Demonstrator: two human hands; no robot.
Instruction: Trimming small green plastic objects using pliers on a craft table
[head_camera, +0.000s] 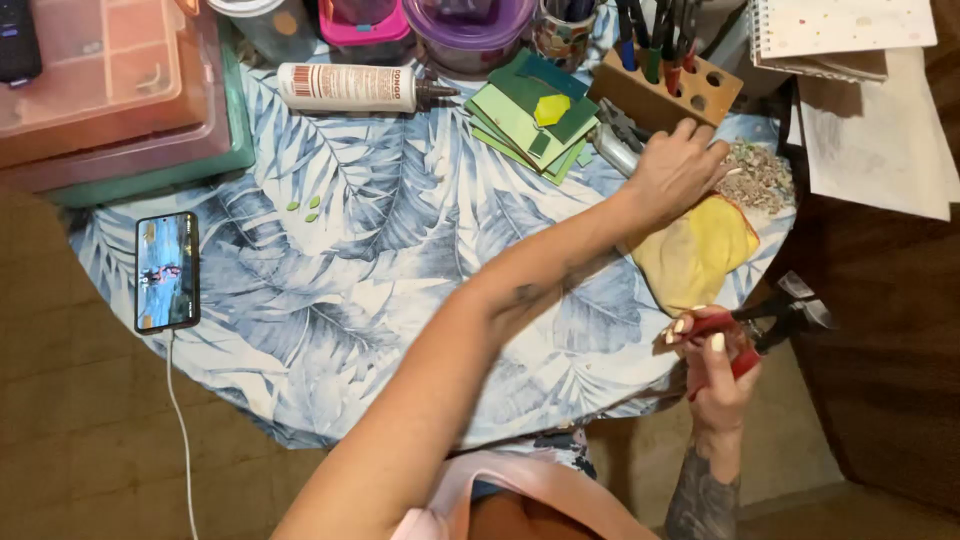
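1. Fingers (700, 135) of my left hand (675, 170) lie spread, loose, touching the shredded scraps (757, 175) beside them.
2. Right hand (715, 365) clenches red-handled pliers (765, 325), tips pointing away, off the table (380, 290) edge.

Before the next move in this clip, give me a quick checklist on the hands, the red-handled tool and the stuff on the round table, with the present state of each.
1. Right hand has a firm grip on the red-handled tool: ok, fingers wrap the handles.
2. Tool's head is off the table: ok, it sticks out past the table edge.
3. Left hand reaches the pile of small scraps: ok, fingertips are at its edge; whether it holds a piece, cannot tell.
4. Yellow cloth lies flat under the reaching wrist: ok.
5. Glue bottle is capped: cannot tell; it lies on its side.
6. Phone is safely on the table: not ok, it sits at the rim.
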